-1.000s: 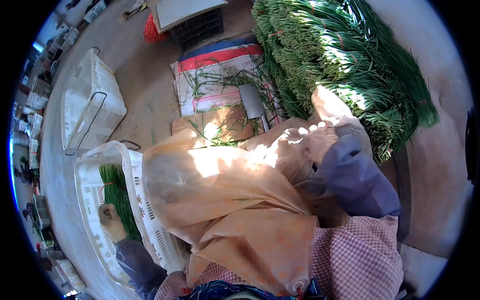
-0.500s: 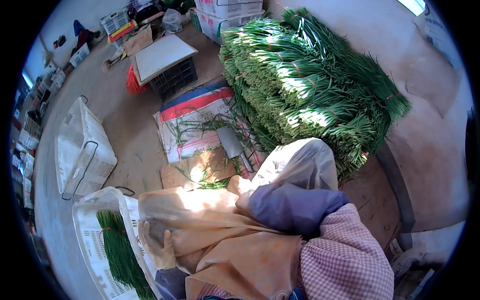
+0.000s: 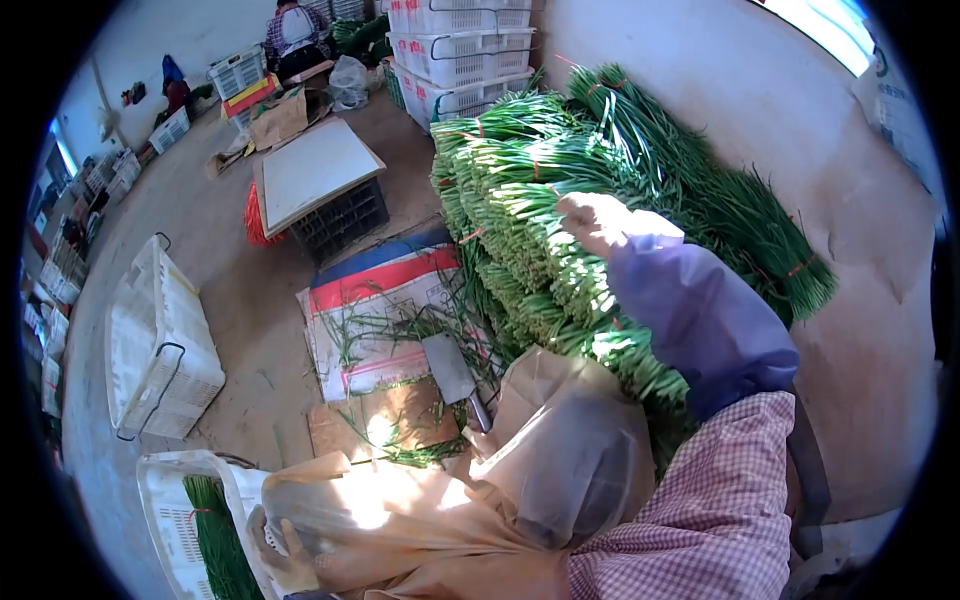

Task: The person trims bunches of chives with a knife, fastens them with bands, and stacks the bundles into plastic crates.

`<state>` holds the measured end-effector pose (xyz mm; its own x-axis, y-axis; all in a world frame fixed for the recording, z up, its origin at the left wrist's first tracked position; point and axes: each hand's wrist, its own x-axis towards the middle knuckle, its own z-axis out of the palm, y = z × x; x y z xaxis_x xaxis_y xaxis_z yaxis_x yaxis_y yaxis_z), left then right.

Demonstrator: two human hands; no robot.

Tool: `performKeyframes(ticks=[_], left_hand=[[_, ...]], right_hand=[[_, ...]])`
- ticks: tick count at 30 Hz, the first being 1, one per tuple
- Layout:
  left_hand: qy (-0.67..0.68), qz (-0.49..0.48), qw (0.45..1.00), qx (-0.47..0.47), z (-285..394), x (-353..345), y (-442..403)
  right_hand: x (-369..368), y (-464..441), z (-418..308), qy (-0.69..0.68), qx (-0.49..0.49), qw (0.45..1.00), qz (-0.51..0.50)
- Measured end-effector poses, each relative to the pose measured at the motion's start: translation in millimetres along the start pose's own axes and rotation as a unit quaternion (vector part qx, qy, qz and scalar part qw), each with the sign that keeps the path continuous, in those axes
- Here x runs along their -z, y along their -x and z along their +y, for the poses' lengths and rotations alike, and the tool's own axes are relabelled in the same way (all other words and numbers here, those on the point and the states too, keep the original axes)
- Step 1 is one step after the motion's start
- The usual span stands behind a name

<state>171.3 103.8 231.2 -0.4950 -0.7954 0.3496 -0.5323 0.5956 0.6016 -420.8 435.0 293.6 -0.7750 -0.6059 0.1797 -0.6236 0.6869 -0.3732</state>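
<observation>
A big pile of green stalk bundles [image 3: 540, 250], tied with red bands, lies against the wall on the right. On top of it is my right hand [image 3: 595, 222], its fingers curled in on the stalks of a bundle. My left hand [image 3: 283, 557] rests at the basket's inner edge by the apron, fingers apart and holding nothing. Beside it, a tied green bundle [image 3: 222, 545] lies in the white basket [image 3: 165, 500]. A cleaver [image 3: 450, 370] lies flat on the board [image 3: 390, 415] amid loose green scraps.
An empty-looking white basket [image 3: 165, 345] stands at the left. A pale board [image 3: 318, 172] tops a black crate [image 3: 340, 220]. White crates [image 3: 465, 60] are stacked at the back. A person [image 3: 295, 35] sits in the far background. Printed sacking [image 3: 375, 310] covers the floor ahead.
My right hand has moved from my lap up onto the pile. My left hand has come away from the bundle in the basket. The view has tilted up.
</observation>
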Motion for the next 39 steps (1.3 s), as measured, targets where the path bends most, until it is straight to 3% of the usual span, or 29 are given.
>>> performKeyframes(ticks=[2, 6, 8, 10, 11, 12, 16, 18, 21, 23, 24, 26, 28, 30, 33, 34, 36, 38, 39], left_hand=[[0.025, -0.043, 0.999, -0.013, 27, -19, -16], [0.014, -0.138, 0.984, -0.115, 75, -67, -43], [0.101, -0.225, 0.969, -0.032, 86, -94, -44], [0.111, -0.260, 0.955, -0.086, 91, -122, -44], [0.128, -0.304, 0.944, -0.010, 98, -132, -44], [0.138, -0.333, 0.933, 0.003, 105, -138, -46], [0.135, -0.379, 0.912, 0.083, 125, -168, -47], [0.115, -0.382, 0.914, 0.071, 135, -178, -45], [0.094, -0.393, 0.914, -0.041, 170, -187, -54], [0.111, -0.420, 0.895, -0.100, 176, -192, -60], [0.135, -0.437, 0.887, -0.058, 181, -190, -61], [0.180, -0.463, 0.868, 0.030, 204, -184, -70], [0.218, -0.405, 0.880, -0.122, 201, -196, -77], [0.300, -0.430, 0.851, 0.000, 225, -190, -84], [0.415, -0.436, 0.799, 0.015, 248, -199, -97], [0.453, -0.449, 0.770, 0.012, 254, -205, -103], [0.548, -0.499, 0.670, 0.047, 268, -221, -105], [0.614, -0.455, 0.644, 0.045, 279, -224, -94], [0.673, -0.410, 0.611, 0.076, 284, -225, -95]], right_hand=[[8, -37, 57, -0.054, -0.042, 0.989, 0.128], [36, -96, 153, -0.007, -0.167, 0.969, 0.180], [43, -120, 195, 0.043, -0.160, 0.950, 0.264], [52, -138, 227, 0.057, -0.187, 0.940, 0.280], [57, -145, 245, 0.090, -0.184, 0.939, 0.278], [60, -153, 261, 0.123, -0.179, 0.936, 0.276], [66, -170, 272, 0.138, -0.414, 0.884, 0.167], [72, -175, 265, 0.141, -0.458, 0.873, 0.097], [64, -193, 302, 0.084, -0.373, 0.916, 0.119], [79, -204, 290, 0.046, -0.303, 0.941, 0.144], [80, -205, 280, 0.001, -0.275, 0.935, 0.223], [105, -181, 210, -0.106, -0.261, 0.924, 0.258], [121, -166, 192, -0.167, -0.216, 0.920, 0.281], [139, -133, 149, -0.242, -0.147, 0.911, 0.299], [176, -49, 54, -0.410, -0.064, 0.886, 0.207], [180, -25, 40, -0.417, -0.006, 0.887, 0.197], [188, 37, -30, -0.382, 0.019, 0.907, 0.174], [166, 82, -69, -0.377, 0.093, 0.910, 0.143], [149, 102, -94, -0.294, 0.128, 0.935, 0.149]])
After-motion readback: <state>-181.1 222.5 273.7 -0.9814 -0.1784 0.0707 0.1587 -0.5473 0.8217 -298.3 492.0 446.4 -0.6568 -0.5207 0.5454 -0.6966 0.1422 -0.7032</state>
